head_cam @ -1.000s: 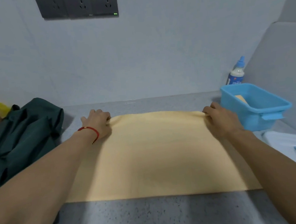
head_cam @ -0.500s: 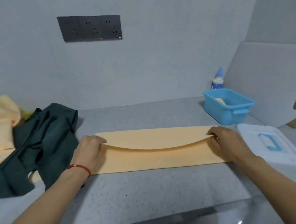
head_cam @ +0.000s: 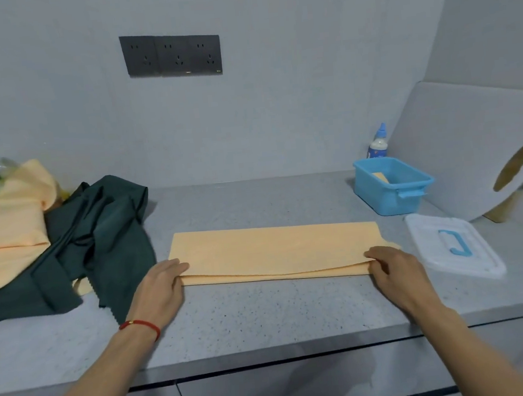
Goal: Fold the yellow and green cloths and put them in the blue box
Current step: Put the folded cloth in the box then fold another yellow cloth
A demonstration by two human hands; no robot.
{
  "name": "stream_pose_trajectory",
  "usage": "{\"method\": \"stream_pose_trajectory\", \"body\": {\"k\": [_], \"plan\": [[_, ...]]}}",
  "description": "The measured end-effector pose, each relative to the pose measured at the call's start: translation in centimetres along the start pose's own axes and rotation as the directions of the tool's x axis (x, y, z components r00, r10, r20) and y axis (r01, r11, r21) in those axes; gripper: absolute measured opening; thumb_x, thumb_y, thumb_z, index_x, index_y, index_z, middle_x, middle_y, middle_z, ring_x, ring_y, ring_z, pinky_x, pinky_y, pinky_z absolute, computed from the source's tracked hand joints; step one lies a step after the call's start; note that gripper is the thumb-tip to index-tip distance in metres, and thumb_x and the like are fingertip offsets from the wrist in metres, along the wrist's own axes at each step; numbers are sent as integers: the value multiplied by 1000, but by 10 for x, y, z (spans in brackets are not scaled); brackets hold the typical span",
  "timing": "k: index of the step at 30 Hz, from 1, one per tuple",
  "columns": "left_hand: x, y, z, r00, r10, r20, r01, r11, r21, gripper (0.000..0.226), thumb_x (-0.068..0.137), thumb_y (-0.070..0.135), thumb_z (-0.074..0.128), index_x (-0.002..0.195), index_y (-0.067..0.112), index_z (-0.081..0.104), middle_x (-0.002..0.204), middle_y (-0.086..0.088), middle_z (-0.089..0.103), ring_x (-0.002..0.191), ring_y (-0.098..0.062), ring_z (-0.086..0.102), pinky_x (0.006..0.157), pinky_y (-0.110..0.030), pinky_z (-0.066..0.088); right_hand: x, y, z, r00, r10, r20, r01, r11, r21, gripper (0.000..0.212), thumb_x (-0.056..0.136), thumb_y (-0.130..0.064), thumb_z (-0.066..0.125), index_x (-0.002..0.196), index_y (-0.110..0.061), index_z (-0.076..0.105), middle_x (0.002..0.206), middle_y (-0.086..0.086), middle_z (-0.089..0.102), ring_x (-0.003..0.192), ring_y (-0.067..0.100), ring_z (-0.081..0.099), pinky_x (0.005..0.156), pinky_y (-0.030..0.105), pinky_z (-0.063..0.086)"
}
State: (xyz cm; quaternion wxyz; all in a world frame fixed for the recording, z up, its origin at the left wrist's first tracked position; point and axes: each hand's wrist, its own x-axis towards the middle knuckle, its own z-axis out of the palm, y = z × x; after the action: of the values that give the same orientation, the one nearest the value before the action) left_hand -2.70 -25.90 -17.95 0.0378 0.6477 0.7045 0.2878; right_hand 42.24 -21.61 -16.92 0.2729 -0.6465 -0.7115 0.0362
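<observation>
Item: yellow cloth (head_cam: 275, 250), folded in half, flat on tabletop (head_cam: 265, 312) mid-front. Left hand (head_cam: 160, 287) and right hand (head_cam: 391, 268) each pinch a near corner, grip clamped on both layers. Blue box (head_cam: 391, 187) far right. Advice: align edges flush, press crease flat before releasing.

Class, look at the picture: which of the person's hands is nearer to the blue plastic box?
Right. The right hand pinches the folded yellow cloth at the end just in front of the blue plastic box; the left hand holds the cloth's far end.
</observation>
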Motion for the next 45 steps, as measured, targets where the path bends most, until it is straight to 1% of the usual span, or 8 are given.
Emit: {"method": "stream_pose_trajectory", "body": {"k": [4,11,15,19,26,33,38,45], "plan": [[1,-2,2,999,-18,34,18,1000,18,42,99,3,48,137,12,63,149,-11,52,142,-28,41,122,-34,26,0,2,0,1000,-4,-19,3,998,-56,29,99,-15,56,120,-14,76,130,5,70,120,29,57,109,39,39],[1,-6,6,997,-46,69,44,998,37,45,104,14,41,147,18,53,158,-5,41,148,-21,31,122,-29,18,-1,1,0,999,41,11,-38,980,-198,32,100,-27,52,121,-28,75,143,-8,59,149,21,26,122,53,5],[0,0,1,993,-35,117,30,998,46,47,104,27,36,149,18,50,159,-6,39,147,-20,29,123,-36,22,1,-1,-4,995,62,75,-49,985,-163,35,99,-28,50,126,-28,72,142,-5,61,139,18,42,121,54,15],[-1,13,-6,989,125,77,-137,974,183,63,94,40,24,143,20,57,154,-9,46,146,-24,34,124,-42,23,-1,-6,-1,999,-47,-3,46,979,-199,37,98,-28,47,123,-22,73,139,1,64,134,22,51,120,55,23],[72,109,37,928,211,306,-288,929,232,53,106,36,27,158,29,29,168,-5,18,154,-24,14,124,-47,17,57,-112,45,953,-226,202,255,958,-129,49,106,-33,32,153,-19,40,164,2,33,153,20,22,124,47,9],[76,116,92,916,6,401,-125,954,271,58,103,53,13,159,46,2,169,10,-8,156,-17,-11,123,-55,-8,73,-123,92,880,-143,454,238,958,-160,59,109,-48,17,164,-30,7,171,-8,-3,157,17,-7,126,49,-6],[81,103,87,923,-72,377,-38,960,276,62,97,64,11,157,52,-1,167,17,-11,155,-16,-14,123,-51,-12,89,-68,78,909,-51,414,146,969,-200,73,102,-65,16,164,-29,0,171,-8,-2,158,18,-5,127,45,-2],[89,20,43,929,-246,278,151,935,321,59,102,48,11,159,44,-3,169,8,-9,156,-18,-8,126,-45,-3,102,28,45,919,202,340,-76,934,-350,76,100,-65,6,164,-24,2,172,-4,-2,158,18,-1,127,48,-2]]}}
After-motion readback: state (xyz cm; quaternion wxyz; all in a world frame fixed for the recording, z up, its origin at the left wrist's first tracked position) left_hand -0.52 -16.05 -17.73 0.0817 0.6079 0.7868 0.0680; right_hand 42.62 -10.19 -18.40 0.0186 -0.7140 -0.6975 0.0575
